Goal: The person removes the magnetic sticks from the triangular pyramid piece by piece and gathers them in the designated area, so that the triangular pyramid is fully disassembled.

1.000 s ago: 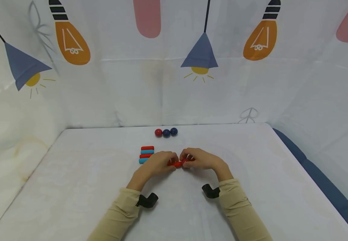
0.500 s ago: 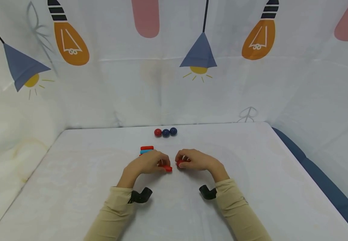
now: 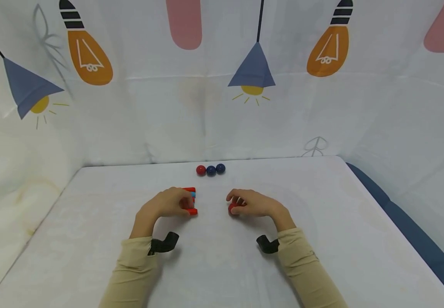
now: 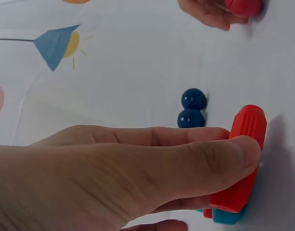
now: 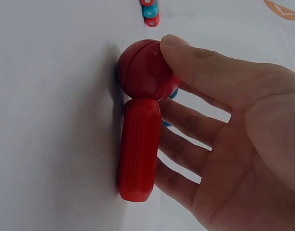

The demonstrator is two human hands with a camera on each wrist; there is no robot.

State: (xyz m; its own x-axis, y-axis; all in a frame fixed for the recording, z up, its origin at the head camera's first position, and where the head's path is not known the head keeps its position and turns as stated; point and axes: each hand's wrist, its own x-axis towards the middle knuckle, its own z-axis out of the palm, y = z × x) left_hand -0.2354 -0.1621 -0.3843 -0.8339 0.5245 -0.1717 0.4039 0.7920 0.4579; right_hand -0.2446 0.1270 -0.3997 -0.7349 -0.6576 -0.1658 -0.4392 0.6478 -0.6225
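Observation:
My left hand (image 3: 164,203) pinches a red rod (image 4: 248,127) with flat faces between thumb and fingers, over the near end of the rod row. Red and light-blue rods (image 3: 192,194) of that row lie partly hidden behind this hand. To the right, my right hand (image 3: 256,203) holds a glossy red ball (image 5: 142,72), its thumb on one side and fingers behind. Against the ball in the right wrist view is the end of another red rod (image 5: 139,154); the two look joined.
At the back of the white table (image 3: 283,265) a red ball (image 3: 201,170) and two dark-blue balls (image 3: 211,171) sit in a row. A white cloth (image 3: 160,115) with printed lamps hangs behind. Dark-blue padding (image 3: 406,226) runs along the right edge.
My left hand has moved left with the red rod, away from the right hand and over to the rod row. The right hand stays nearly in place with the red ball.

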